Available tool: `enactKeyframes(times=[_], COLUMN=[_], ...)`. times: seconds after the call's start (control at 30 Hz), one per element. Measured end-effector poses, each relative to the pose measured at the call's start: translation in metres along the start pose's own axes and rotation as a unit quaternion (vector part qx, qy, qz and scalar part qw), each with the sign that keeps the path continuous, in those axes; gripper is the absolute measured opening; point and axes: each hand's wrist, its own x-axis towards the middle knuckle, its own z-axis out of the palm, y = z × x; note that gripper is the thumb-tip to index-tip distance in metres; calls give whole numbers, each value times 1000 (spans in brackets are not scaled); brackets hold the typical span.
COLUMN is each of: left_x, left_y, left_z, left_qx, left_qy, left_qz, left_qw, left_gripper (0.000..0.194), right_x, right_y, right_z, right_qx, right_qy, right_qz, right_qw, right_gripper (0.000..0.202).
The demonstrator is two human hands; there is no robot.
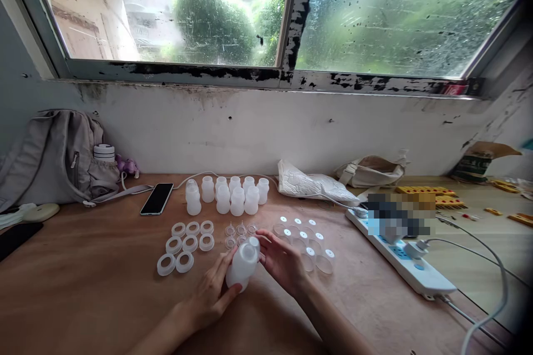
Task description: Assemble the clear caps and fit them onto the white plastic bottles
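You're gripping a white bottle (242,264) in your left hand (210,294), your right hand (281,258) pinching at its neck; white rings (185,243) lying just left, clear caps (306,238) right.

Far left of frame: grey fabric backpack (54,155) against wall. Black smartphone (157,198) lies flat beside it. Right of centre: white power strip (410,269), cables attached. Upper right: crumpled white plastic bag (312,184).

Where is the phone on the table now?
In the head view the phone lies flat at the left of the table, between the grey backpack and the group of white bottles.
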Motion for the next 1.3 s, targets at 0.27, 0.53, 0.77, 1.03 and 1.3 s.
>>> enactKeyframes(times=[0.27, 0.53, 0.77, 1.03, 1.3], left_x=[1, 14, 35, 80, 121], left_y=[-17, 29, 53, 33, -24], left_z=[17, -36, -51, -128, -136], left_qx=[22, 51, 139, 268, 347], left_qy=[57, 185, 114, 214, 188], left_qz=[-40, 17, 34, -28, -117], left_qw=[997, 981, 983, 939, 911], left_gripper=[40, 44, 22, 27, 24], right_x=[0, 8, 9, 10, 13], right_y=[2, 0, 6, 7, 17], right_z=[-3, -19, -23, -23, -25], right_qx=[-16, -51, -72, -137, -239], right_qy=[7, 102, 86, 92, 96], right_qz=[-2, -22, -32, -38, 10], right_qw=[1000, 993, 993, 986, 966], right_gripper=[21, 20, 17, 18, 19])
